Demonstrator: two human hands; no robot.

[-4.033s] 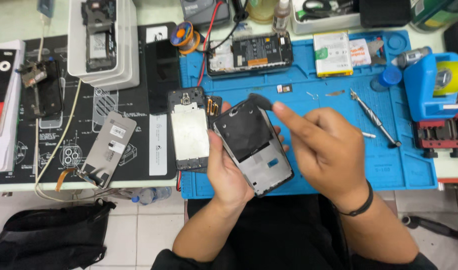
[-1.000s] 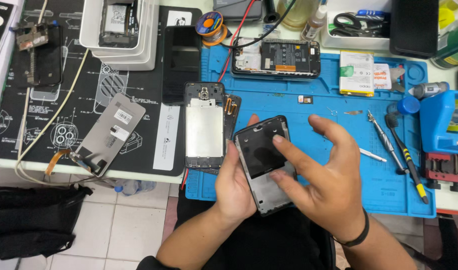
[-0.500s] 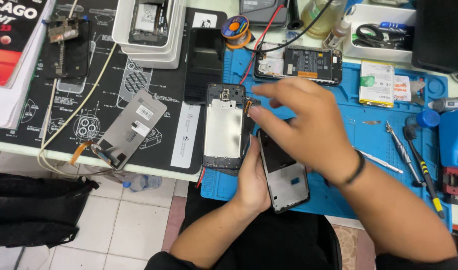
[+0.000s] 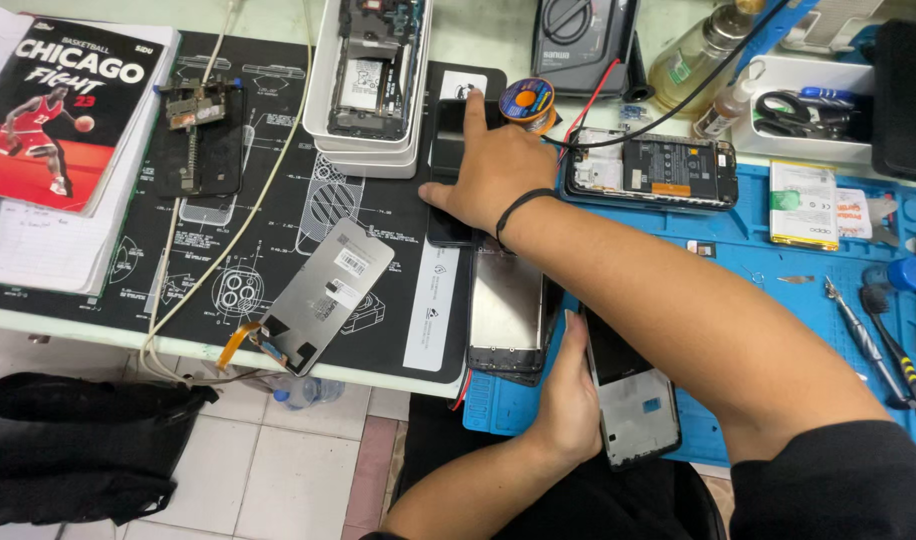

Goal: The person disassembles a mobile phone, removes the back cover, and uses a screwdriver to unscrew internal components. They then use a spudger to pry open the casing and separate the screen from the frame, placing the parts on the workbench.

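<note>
My left hand (image 4: 570, 395) grips the side of a black phone frame (image 4: 633, 398) at the near edge of the blue work mat (image 4: 788, 300). My right hand (image 4: 490, 170) reaches across to the left and rests flat, fingers spread, on a black phone panel (image 4: 450, 150) lying on the black printed mat (image 4: 278, 220). My right forearm crosses over a silver-backed phone body (image 4: 506, 305) that lies between the two mats.
A grey display panel with an orange flex cable (image 4: 323, 295) lies on the black mat. Stacked white trays (image 4: 370, 75) hold phone parts. An opened phone (image 4: 650, 168), a solder spool (image 4: 527, 100), screwdrivers (image 4: 873, 335), a bottle (image 4: 698, 50) and a magazine (image 4: 68, 110) surround the mats. A black bag (image 4: 78, 450) sits on the floor.
My right hand left the phone frame and reached up and left onto the black panel on the black mat. My left hand keeps hold of the frame. The view shifted left.
</note>
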